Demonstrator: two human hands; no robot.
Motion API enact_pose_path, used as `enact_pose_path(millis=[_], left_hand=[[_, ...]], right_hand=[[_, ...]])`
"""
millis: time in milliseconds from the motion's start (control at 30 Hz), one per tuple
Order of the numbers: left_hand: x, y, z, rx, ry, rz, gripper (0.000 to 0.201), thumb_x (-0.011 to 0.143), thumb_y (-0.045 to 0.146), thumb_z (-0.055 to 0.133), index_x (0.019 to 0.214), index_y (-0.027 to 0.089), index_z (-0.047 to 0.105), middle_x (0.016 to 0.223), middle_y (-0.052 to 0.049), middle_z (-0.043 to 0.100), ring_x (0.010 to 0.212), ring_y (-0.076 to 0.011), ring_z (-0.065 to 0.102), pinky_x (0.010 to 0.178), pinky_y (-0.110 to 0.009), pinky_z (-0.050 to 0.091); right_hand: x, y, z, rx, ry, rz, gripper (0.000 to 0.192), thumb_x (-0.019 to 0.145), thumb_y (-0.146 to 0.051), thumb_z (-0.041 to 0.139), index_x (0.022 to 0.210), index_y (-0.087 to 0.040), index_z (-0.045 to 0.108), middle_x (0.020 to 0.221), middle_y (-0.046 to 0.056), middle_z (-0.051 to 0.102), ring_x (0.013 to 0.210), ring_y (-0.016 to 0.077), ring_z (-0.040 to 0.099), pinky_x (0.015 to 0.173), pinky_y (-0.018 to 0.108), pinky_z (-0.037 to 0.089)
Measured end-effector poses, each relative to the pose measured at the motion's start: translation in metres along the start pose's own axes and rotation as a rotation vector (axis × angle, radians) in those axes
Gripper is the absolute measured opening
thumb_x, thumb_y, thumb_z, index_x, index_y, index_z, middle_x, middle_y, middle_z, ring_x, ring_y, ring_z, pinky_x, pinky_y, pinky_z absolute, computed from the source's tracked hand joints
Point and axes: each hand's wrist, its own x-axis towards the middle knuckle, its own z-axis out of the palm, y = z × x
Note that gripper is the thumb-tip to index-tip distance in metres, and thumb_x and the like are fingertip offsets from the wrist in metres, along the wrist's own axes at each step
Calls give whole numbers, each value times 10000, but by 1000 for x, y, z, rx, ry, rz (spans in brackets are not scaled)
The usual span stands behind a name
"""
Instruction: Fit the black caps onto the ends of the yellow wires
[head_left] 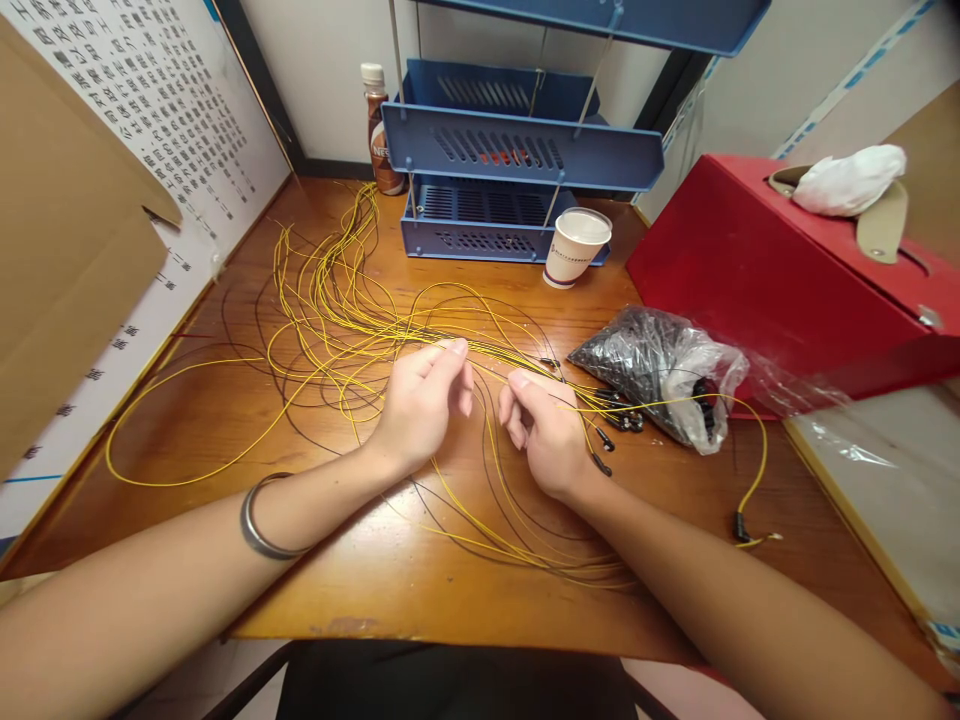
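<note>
My left hand (424, 400) is closed above the table, thumb and fingertips pressed together; whatever lies in the pinch is too small to make out. To its right, my right hand (551, 430) is curled in a pinch. A thin yellow wire (675, 402) emerges by that hand, arches to the right and drops to a black connector (740, 526). Behind both hands stretches a loose bundle of yellow and dark wires (337, 270), tangled at the left. Several black wire ends (619, 410) lie just right of my right hand. More wires (510, 545) curve below the hands.
A clear plastic bag of black parts (637, 360) lies beside a red box (750, 260). A paper cup (576, 248) stands before a blue tiered rack (517, 150), with a bottle (381, 130) at its left. Cardboard (67, 200) juts in from the left.
</note>
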Motion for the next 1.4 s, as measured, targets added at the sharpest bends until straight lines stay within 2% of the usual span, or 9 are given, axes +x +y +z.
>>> enact_pose_path(millis=[133, 400, 500, 733, 833, 967, 1133, 1233, 1400], left_hand=[[1, -2, -1, -42, 18, -31, 439, 977, 356, 489, 572, 198, 547, 467, 8, 520, 447, -112, 476, 514, -277, 396], [-1, -7, 0, 45, -208, 8, 493, 996, 380, 491, 549, 182, 561, 497, -2, 559, 495, -109, 513, 580, -271, 418], [-1, -8, 0, 18, -241, 9, 497, 997, 372, 479, 548, 178, 569, 500, -4, 567, 504, -110, 524, 592, -264, 428], [-1, -2, 0, -34, -68, -11, 439, 975, 318, 483, 563, 181, 546, 455, 10, 534, 453, -99, 490, 534, -243, 404], [0, -1, 0, -30, -45, -21, 439, 979, 325, 478, 569, 183, 538, 456, 10, 530, 454, -99, 485, 527, -238, 400], [1, -4, 1, -7, -137, -47, 463, 999, 373, 466, 590, 176, 556, 474, 4, 551, 456, -100, 497, 521, -239, 400], [-1, -8, 1, -15, -306, 23, 484, 1005, 379, 482, 580, 165, 571, 528, 0, 567, 504, -94, 517, 562, -239, 418], [-2, -8, 0, -25, -262, 3, 459, 996, 343, 485, 584, 164, 581, 512, -1, 573, 492, -95, 524, 558, -239, 422], [0, -3, -2, -65, -38, -11, 407, 964, 315, 498, 587, 176, 563, 469, 14, 533, 447, -93, 491, 507, -237, 399]], right_hand=[[-1, 1, 0, 12, -1, 5, 455, 928, -448, 503, 532, -223, 507, 403, -54, 377, 368, 92, 317, 418, 270, 256], [2, -1, 0, 33, -58, -39, 457, 940, -423, 501, 531, -220, 502, 436, -45, 429, 374, 86, 332, 429, 275, 271], [2, -2, 0, 49, -64, -57, 460, 937, -420, 505, 522, -222, 486, 442, -41, 435, 372, 84, 319, 416, 274, 256], [0, 3, -2, 14, -12, -46, 432, 944, -367, 487, 539, -220, 505, 410, -57, 365, 378, 94, 324, 426, 271, 261], [0, 4, -2, 18, -15, -53, 428, 947, -351, 475, 541, -218, 507, 418, -54, 378, 378, 93, 330, 429, 273, 262], [1, 3, -1, 33, -28, -59, 425, 949, -324, 461, 539, -218, 507, 427, -51, 397, 372, 91, 326, 427, 276, 260], [2, -2, 1, 62, -74, -121, 426, 941, -270, 439, 522, -216, 496, 472, -24, 488, 394, 86, 356, 447, 276, 288], [1, -2, 0, 48, -64, -103, 426, 945, -285, 448, 527, -215, 499, 460, -36, 457, 381, 82, 335, 432, 275, 268], [-1, 3, -2, 40, -5, -35, 428, 945, -357, 475, 543, -214, 511, 425, -57, 379, 367, 86, 327, 412, 269, 247]])
